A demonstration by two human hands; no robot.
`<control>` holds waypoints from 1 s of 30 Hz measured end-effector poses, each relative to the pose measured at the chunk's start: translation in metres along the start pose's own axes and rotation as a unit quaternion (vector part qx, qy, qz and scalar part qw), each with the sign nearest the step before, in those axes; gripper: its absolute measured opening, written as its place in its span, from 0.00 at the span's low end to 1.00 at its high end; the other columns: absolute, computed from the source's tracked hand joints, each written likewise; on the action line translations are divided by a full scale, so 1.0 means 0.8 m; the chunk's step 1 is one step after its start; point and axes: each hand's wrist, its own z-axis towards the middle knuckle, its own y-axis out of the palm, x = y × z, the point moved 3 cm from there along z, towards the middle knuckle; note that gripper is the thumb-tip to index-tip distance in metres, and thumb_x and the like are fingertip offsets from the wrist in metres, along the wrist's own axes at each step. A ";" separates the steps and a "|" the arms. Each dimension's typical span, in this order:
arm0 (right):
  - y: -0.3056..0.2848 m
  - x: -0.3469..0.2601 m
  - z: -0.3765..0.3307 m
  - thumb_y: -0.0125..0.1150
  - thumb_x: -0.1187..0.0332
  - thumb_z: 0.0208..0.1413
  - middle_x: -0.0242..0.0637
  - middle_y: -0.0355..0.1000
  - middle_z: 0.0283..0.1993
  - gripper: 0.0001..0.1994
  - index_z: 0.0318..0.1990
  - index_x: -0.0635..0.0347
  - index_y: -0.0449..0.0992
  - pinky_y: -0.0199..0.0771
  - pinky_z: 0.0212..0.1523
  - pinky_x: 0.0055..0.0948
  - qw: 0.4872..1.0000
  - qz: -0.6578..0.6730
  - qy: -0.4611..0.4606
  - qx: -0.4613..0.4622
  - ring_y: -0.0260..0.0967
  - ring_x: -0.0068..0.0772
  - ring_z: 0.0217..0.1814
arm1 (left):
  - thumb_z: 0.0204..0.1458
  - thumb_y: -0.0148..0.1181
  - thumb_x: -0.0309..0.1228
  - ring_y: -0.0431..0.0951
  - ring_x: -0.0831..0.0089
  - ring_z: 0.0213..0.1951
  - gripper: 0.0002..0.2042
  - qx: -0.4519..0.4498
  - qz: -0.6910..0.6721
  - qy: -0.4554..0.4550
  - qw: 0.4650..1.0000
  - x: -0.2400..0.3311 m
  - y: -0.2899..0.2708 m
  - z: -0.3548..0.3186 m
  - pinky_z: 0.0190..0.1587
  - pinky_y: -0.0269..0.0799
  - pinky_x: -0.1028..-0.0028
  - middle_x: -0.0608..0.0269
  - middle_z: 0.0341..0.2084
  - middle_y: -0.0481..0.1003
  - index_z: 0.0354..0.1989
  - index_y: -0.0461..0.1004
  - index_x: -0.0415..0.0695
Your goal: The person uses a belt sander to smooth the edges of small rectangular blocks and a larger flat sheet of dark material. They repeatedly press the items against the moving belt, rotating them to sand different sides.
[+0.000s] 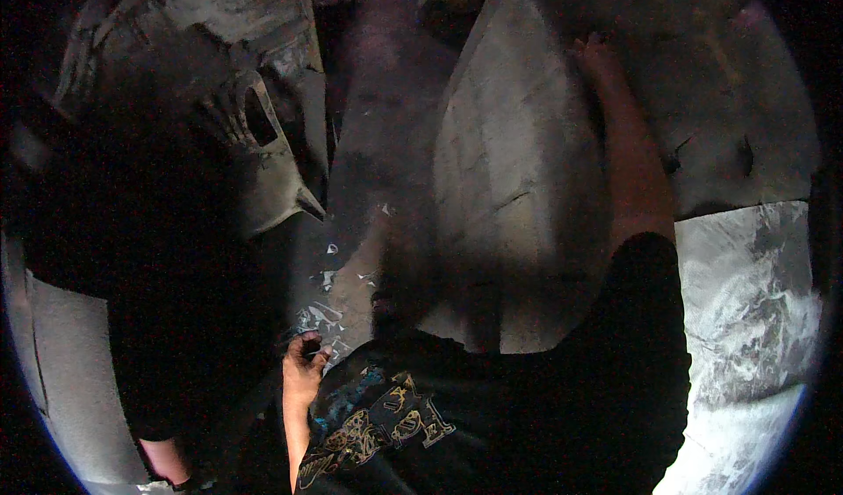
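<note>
My left hand [306,356] is low, left of the middle, beside the black printed shirt [386,416] I wear. Its fingers are curled towards the thumb, and what they hold, if anything, does not show. Small shiny torn scraps [325,315] lie just beyond the fingertips. My right arm reaches far forward along the right side of a pale, pointed long panel [505,135]. At its end, my right hand [599,56] rests in dim light on or just above a dark grey surface [702,82], its fingers apart and nothing seen in them.
Most of the scene is very dark. A pale piece with a slot-like opening [277,174] stands at the upper left. To the right is a brightly lit, scuffed whitish sheet [746,319]. A grey panel [75,363] and a pinkish rounded thing [164,460] are at the lower left.
</note>
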 end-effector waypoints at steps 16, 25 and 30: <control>-0.114 -0.016 -0.107 0.73 0.41 0.41 0.48 0.74 0.58 0.40 0.56 0.64 0.75 0.73 0.56 0.43 0.962 -0.100 -0.033 -0.251 0.72 0.49 0.60 | 0.53 0.65 0.24 0.75 0.72 0.42 0.13 -0.025 -0.016 0.007 1.000 -0.030 -0.001 -0.020 0.47 0.71 0.72 0.60 0.38 0.76 0.46 0.73 0.38; -0.107 -0.002 -0.128 0.67 0.52 0.49 0.50 0.75 0.54 0.31 0.56 0.65 0.74 0.74 0.54 0.44 0.966 -0.112 -0.010 -0.232 0.74 0.48 0.56 | 0.52 0.68 0.24 0.76 0.75 0.39 0.16 -0.048 -0.055 -0.022 0.997 -0.052 -0.007 -0.041 0.45 0.73 0.73 0.60 0.37 0.78 0.48 0.74 0.37; -0.177 -0.059 -0.144 0.62 0.58 0.53 0.52 0.76 0.52 0.25 0.55 0.66 0.74 0.74 0.53 0.44 0.983 0.020 -0.130 -0.125 0.74 0.49 0.54 | 0.50 0.70 0.42 0.80 0.60 0.46 0.24 -0.016 0.040 0.011 0.999 -0.047 -0.018 -0.059 0.50 0.74 0.64 0.49 0.44 0.79 0.51 0.75 0.40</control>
